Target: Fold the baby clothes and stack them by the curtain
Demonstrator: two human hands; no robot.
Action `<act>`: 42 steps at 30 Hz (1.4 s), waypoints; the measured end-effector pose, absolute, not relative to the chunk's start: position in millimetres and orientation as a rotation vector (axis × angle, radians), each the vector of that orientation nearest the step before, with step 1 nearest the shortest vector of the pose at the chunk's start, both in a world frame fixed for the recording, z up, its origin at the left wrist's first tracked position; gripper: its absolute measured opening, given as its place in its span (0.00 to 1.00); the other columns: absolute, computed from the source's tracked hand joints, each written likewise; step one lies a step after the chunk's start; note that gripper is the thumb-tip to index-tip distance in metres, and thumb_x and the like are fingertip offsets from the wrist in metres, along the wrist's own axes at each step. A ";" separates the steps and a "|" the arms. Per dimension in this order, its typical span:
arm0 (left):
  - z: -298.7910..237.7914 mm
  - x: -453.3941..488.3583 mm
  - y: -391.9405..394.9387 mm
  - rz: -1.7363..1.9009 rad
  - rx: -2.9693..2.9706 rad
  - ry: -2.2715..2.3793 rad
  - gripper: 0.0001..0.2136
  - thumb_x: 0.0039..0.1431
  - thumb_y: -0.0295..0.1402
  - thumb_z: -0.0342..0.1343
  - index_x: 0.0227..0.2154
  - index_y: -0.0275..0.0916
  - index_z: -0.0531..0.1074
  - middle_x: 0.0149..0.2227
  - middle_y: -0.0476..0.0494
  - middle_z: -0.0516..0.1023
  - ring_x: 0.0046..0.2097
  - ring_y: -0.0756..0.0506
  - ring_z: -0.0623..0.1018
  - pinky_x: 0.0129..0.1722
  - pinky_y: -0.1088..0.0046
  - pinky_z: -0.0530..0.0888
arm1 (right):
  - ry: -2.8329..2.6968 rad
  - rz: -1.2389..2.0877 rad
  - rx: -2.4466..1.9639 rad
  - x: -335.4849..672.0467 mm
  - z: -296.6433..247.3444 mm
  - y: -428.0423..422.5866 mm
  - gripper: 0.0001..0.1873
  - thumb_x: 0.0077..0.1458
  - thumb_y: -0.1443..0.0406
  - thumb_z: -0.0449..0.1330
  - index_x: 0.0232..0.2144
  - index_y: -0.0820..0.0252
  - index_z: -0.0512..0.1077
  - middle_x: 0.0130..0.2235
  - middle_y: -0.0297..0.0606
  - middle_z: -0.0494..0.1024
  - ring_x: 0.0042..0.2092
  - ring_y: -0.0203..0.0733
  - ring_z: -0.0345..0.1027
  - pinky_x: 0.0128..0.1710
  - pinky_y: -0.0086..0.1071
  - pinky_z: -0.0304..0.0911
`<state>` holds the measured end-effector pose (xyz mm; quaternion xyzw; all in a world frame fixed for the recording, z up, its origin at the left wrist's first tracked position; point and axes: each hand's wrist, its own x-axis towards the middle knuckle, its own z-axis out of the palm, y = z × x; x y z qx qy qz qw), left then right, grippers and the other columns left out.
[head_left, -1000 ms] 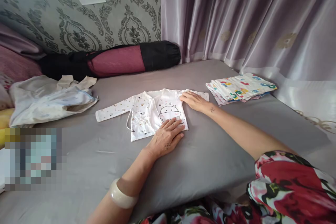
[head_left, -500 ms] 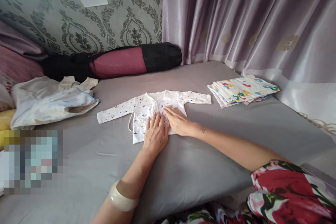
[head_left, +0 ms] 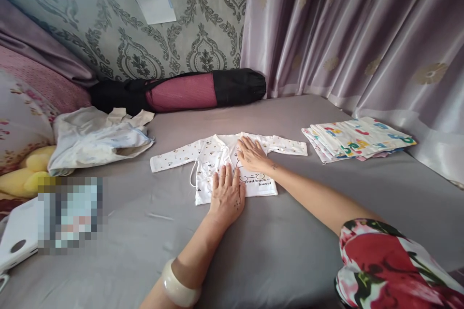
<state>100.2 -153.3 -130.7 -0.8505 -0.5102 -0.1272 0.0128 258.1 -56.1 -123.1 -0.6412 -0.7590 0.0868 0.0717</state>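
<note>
A small white baby shirt (head_left: 210,159) with long sleeves and a printed front lies spread flat on the grey bed sheet (head_left: 282,236). My left hand (head_left: 226,192) rests flat on the shirt's lower hem, fingers stretched out. Over the shirt's chest lies my right hand (head_left: 252,153), palm down, fingers apart. Neither hand holds anything. A pale bangle sits on my left wrist.
A stack of folded cloths (head_left: 357,137) with coloured letters lies to the right. A crumpled pile of pale clothes (head_left: 97,137) lies to the left. A black and maroon rolled bag (head_left: 181,91) lies along the wall. Curtains hang at the right.
My right hand slid from the right sleeve to the shirt's middle, then up onto the chest. My left hand moved left along the hem. The view shifted left.
</note>
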 end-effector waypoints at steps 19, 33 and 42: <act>-130.7 90.8 -138.1 -0.354 -2.558 -1.764 0.25 0.68 0.40 0.38 0.64 0.33 0.58 0.67 0.36 0.56 0.68 0.35 0.55 0.64 0.46 0.57 | -1.904 0.181 -2.134 274.8 -110.5 27.5 0.12 0.59 0.69 0.52 0.38 0.56 0.75 0.47 0.42 0.75 0.51 0.46 0.64 0.49 0.38 0.54; -121.0 90.4 -133.8 -0.506 -2.552 -1.857 0.24 0.68 0.42 0.38 0.60 0.35 0.63 0.65 0.35 0.61 0.67 0.36 0.57 0.63 0.48 0.58 | -2.130 0.102 -1.927 230.3 -97.9 32.4 0.17 0.64 0.64 0.48 0.47 0.52 0.74 0.50 0.43 0.72 0.54 0.49 0.61 0.51 0.41 0.53; -124.9 81.8 -132.6 -0.468 -2.478 -1.986 0.30 0.65 0.47 0.42 0.63 0.33 0.57 0.66 0.28 0.56 0.68 0.30 0.53 0.63 0.45 0.54 | -2.343 0.143 -1.920 181.6 -102.5 51.3 0.12 0.61 0.64 0.53 0.45 0.56 0.73 0.51 0.46 0.71 0.55 0.51 0.59 0.53 0.42 0.53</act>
